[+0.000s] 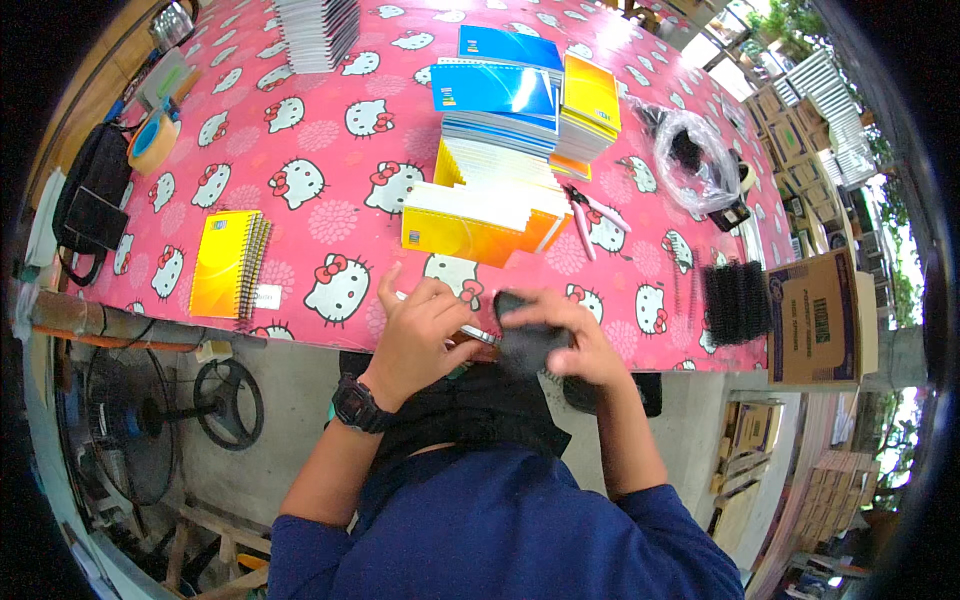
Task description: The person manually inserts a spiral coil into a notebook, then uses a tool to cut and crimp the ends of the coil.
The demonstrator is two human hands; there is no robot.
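Record one left hand (425,322), one right hand (583,340), one watch (358,404), one silver item (479,335), one blurred black item (525,347). On one table (330,125), log two blue stacks (495,90), one white stack (315,32), one pair of pliers (577,196), one coil bundle (736,303). Below, log one fan (148,415).

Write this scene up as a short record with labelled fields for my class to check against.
Surface: pink table with a cat-head print
Left hand: gripping a thin silver-edged object, kind unclear; black watch on wrist
Right hand: at a dark object, both blurred; grip unclear
Beyond hands: stacked blue booklets and yellow booklets, pink-handled pliers to their right
Left side: yellow spiral notebooks, tape roll
Right side: black coils beside a cardboard box
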